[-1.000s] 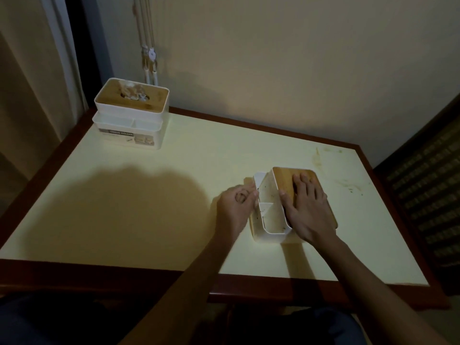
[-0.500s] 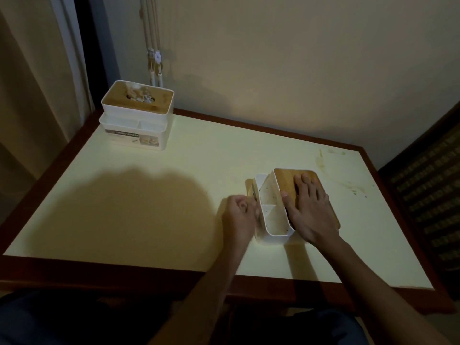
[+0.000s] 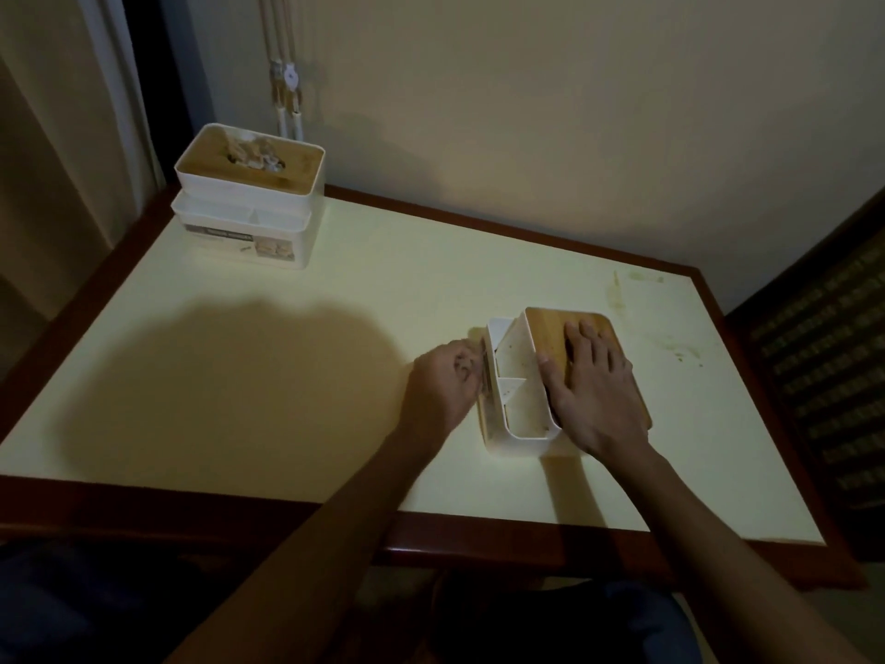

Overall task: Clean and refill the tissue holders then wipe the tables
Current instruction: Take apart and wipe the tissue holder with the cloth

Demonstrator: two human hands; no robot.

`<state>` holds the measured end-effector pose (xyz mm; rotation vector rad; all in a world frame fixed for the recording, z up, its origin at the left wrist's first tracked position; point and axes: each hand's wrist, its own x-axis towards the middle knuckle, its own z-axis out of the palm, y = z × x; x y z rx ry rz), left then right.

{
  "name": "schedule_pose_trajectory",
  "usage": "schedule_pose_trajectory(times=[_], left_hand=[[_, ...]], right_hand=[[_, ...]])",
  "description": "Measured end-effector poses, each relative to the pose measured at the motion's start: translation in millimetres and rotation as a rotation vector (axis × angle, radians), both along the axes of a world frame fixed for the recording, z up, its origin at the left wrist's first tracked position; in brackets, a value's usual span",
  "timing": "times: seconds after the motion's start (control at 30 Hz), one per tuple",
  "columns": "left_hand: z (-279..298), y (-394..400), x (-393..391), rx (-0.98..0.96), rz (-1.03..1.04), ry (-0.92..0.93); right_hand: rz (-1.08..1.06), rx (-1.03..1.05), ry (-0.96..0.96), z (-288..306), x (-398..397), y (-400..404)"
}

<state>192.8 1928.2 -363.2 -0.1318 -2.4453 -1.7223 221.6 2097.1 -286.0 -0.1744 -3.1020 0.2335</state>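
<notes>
The near tissue holder (image 3: 522,414), a white box with open side compartments and a wooden lid (image 3: 550,342), sits on the pale yellow bench (image 3: 287,376) toward its right half, directly under and between the two hands. The right hand (image 3: 596,390) lies flat on the lid, its fingers (image 3: 582,335) straight and slightly spread, pointing away from the person, with the thumb running along the lid's left edge beside the open compartments. The left hand (image 3: 448,383) is just left of the holder, its fingers (image 3: 462,369) curled in against the holder's outer left wall; they seem to pinch something thin there, perhaps a label or sticker, but the dim light and blur keep me from telling what it is or whether it is truly gripped. The compartments between the two hands show small specks of dirt on their white walls.

Well beyond the left fingers, in the far left corner of the bench, stands a second tissue holder (image 3: 249,203) of the same kind, with crumpled tissue (image 3: 254,153) poking out of the slot in its wooden top and a printed label on its front face. To the right of the right fingers and a little farther away, brownish stains (image 3: 670,347) mark the bench surface near its dark red wooden rim. Cords hang on the wall behind the far holder.
</notes>
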Motion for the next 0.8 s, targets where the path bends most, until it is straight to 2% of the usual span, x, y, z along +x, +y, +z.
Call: schedule_pose_trajectory(times=[0.1, 0.23, 0.37, 0.47, 0.53, 0.6, 0.73, 0.8], left_hand=[[-5.7, 1.9, 22.4, -0.050, -0.023, 0.081], [-3.3, 6.3, 66.0, -0.018, 0.011, -0.015], [3.3, 8.6, 99.0, 0.247, 0.000, -0.228], [9.7, 5.4, 107.6, 0.314, 0.089, -0.293], [22.3, 5.4, 105.4, 0.383, 0.127, -0.235], [33.5, 5.4, 94.3, 0.373, 0.158, -0.131], [40.4, 2.2, 65.6, 0.149, 0.070, 0.113], [31.7, 3.9, 65.1, 0.036, 0.054, 0.176]], right_hand=[[-0.006, 0.005, -0.001, -0.3, -0.2, -0.5], [-0.013, 0.012, -0.001, 0.6, -0.3, -1.8], [-0.013, 0.000, -0.003, 1.2, 0.8, -1.5], [-0.007, -0.004, 0.007, 1.3, 0.9, -1.9], [-0.011, -0.012, 0.011, 1.9, 0.9, -1.9], [-0.014, -0.008, 0.003, 1.4, 0.8, -1.6], [-0.019, -0.020, -0.003, 1.1, 0.9, -1.8], [-0.021, -0.024, -0.001, 1.7, 1.2, -1.9]])
